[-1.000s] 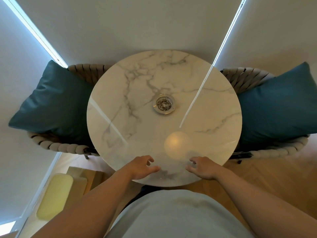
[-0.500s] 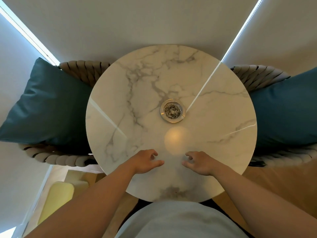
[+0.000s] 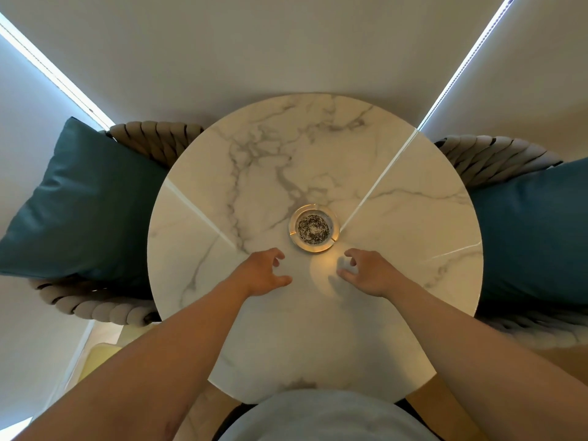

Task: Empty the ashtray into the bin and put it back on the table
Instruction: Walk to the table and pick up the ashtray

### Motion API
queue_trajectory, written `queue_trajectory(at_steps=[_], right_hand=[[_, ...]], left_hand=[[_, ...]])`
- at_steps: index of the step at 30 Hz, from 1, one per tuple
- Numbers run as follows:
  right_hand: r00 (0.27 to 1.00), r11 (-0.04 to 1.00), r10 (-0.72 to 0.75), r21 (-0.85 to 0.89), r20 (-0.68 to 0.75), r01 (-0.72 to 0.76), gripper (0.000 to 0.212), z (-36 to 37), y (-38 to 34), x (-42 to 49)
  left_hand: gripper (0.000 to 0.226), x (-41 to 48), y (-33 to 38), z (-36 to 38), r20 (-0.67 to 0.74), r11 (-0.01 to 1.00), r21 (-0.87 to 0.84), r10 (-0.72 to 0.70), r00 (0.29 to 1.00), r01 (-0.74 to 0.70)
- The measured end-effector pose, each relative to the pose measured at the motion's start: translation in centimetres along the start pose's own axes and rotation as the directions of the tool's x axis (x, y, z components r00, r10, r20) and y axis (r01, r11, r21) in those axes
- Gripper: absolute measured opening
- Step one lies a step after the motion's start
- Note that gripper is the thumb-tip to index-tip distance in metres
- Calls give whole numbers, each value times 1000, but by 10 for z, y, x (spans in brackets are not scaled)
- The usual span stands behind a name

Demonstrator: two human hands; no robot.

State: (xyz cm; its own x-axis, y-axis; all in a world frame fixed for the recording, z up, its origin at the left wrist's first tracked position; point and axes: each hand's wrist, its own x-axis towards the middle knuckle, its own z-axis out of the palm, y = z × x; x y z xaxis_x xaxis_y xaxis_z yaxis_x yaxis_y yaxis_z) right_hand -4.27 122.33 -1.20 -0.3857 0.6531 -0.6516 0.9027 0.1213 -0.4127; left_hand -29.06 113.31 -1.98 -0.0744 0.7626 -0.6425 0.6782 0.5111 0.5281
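A round glass ashtray [image 3: 331, 218] with dark ash in its bowl sits near the middle of the round white marble table [image 3: 397, 297]. My left hand [image 3: 262, 273] hovers over the table just short of the ashtray, to its lower left, fingers apart and curled, holding nothing. My right hand [image 3: 369, 273] is at the ashtray's lower right, a little short of it, fingers also apart and empty. Neither hand touches the ashtray. No bin is in view.
Two woven rope chairs flank the table, each with a teal cushion: one on the left [image 3: 86, 211], one on the right [image 3: 534, 230]. Drawn blinds close off the far side. A pale yellow object [image 3: 98, 358] lies on the floor at lower left.
Both hands have moved forward across the table toward the ashtray, and I have leaned in, so the table and ashtray sit closer and lower in view.
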Motion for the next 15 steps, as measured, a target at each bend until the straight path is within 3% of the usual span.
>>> queue_trajectory(at_steps=[11, 15], right_hand=[[994, 999, -36, -2, -100, 36, 45, -22, -20, 52], [995, 999, -33, -22, -98, 31, 52, -23, -25, 62]], left_hand=[[96, 61, 27, -32, -41, 997, 70, 15, 999, -12], [101, 73, 34, -35, -34, 994, 105, 0, 999, 4]])
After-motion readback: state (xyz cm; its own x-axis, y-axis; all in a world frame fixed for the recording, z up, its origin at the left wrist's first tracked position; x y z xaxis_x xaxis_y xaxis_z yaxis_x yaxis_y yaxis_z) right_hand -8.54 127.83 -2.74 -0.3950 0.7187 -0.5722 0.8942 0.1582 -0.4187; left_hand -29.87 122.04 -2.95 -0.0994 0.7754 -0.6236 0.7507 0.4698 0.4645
